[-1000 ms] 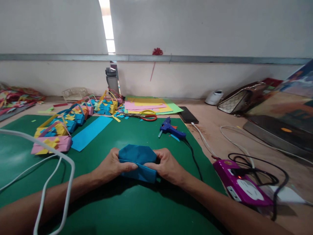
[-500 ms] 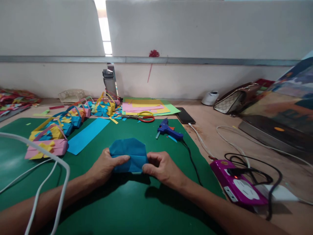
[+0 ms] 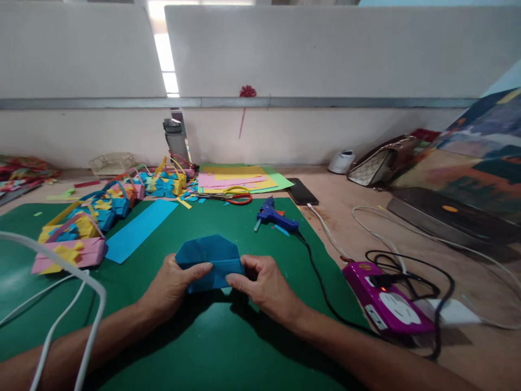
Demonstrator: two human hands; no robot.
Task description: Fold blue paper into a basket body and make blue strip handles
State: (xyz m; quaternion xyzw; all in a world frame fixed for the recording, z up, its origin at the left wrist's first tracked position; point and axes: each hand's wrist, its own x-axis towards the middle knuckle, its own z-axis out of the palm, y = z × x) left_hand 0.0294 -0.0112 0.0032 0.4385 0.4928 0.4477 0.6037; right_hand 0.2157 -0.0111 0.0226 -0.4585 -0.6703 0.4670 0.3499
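Note:
A folded piece of blue paper (image 3: pixel 209 252) with angled upper corners is held up between both hands, above the green mat (image 3: pixel 195 347). My left hand (image 3: pixel 171 279) grips its left side, with the thumb lying across the front. At the right end, my right hand (image 3: pixel 262 279) pinches the lower right corner between thumb and fingers. The fingers behind the paper are partly hidden. Beyond the paper lies a blue glue gun (image 3: pixel 277 216) on its side. A flat blue paper strip (image 3: pixel 141 231) rests on the mat to the left.
Several small paper baskets (image 3: pixel 71 254) line the left side. Scissors (image 3: pixel 238 196) lie before stacked coloured sheets (image 3: pixel 232 178). A phone (image 3: pixel 302 191), a purple power strip (image 3: pixel 386 298) and loose cables are on the right. A white cable (image 3: pixel 95 293) loops across the left foreground.
The folded blue paper has tilted slightly, and my right thumb has shifted inward along its lower edge. The whole view has moved a little, so the surroundings appear farther left.

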